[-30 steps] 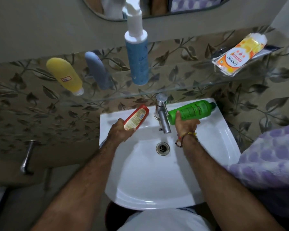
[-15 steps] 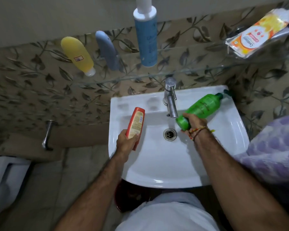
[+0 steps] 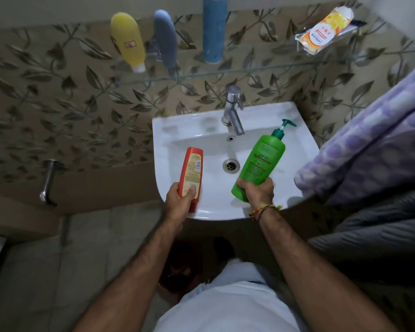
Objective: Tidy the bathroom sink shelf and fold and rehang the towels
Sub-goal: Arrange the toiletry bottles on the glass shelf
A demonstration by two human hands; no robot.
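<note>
Bottles both held by their bases over white ceramic sink [image 3: 304, 144]: left hand [image 3: 177, 204] fingers wrapped on flat orange plastic bottle [image 3: 191, 172], right hand [image 3: 258, 191] on green pump bottle [image 3: 261, 161]; best stood upright on far glass shelf [image 3: 249, 70], one at a time.

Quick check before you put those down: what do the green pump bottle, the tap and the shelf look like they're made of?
Green pump bottle: looks like glossy opaque plastic, with a moulded pump top. Tap: metal, seemingly chromed, given its bright reflections. Shelf: probably clear glass, since the wall tiles show through it and its edge looks greenish.
</note>
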